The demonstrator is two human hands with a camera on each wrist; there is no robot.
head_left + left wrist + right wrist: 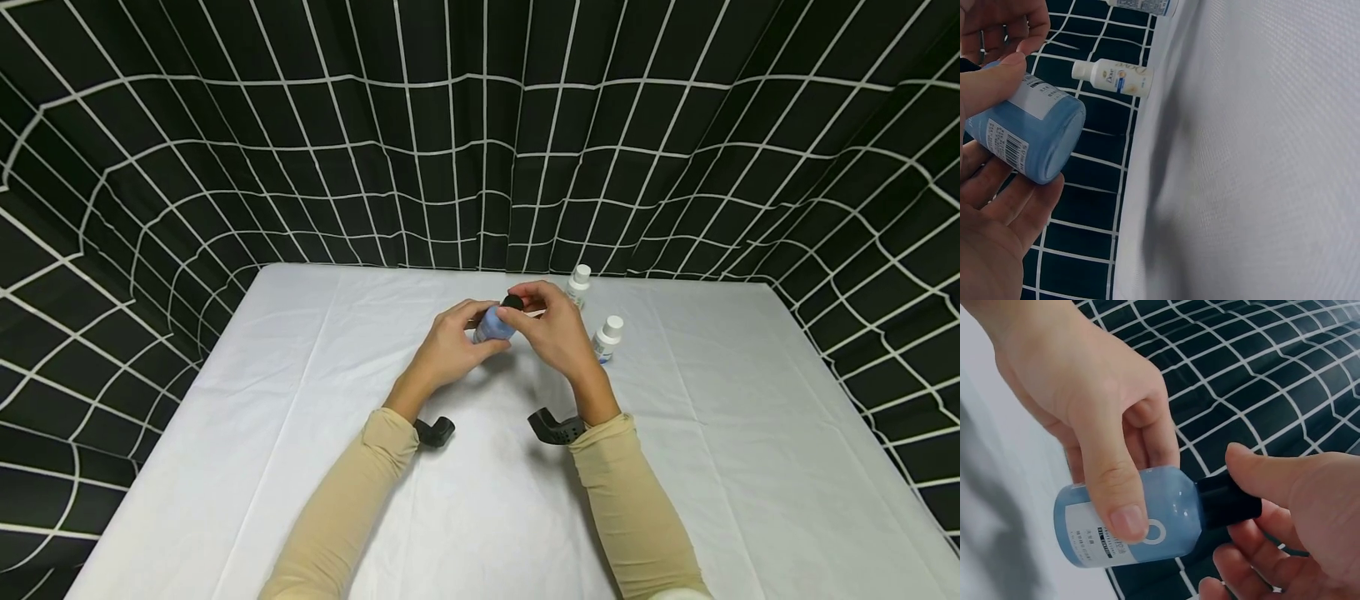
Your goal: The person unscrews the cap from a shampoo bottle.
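A blue bottle (491, 326) with a black cap (513, 302) is held tilted above the table between both hands. My left hand (454, 343) grips the bottle's body, thumb on one side and fingers on the other. At the neck end, my right hand (553, 330) has its thumb and fingers around the black cap, as the right wrist view shows. The cap is on the bottle. White labels and a barcode (1007, 145) show on the blue bottle (1054, 137) in the left wrist view.
Two white bottles with white caps stand right of the hands: one farther back (579, 283), one nearer (607, 338). A white cloth (360, 333) covers the table. Black curtains (450, 167) with a white grid surround its back and sides.
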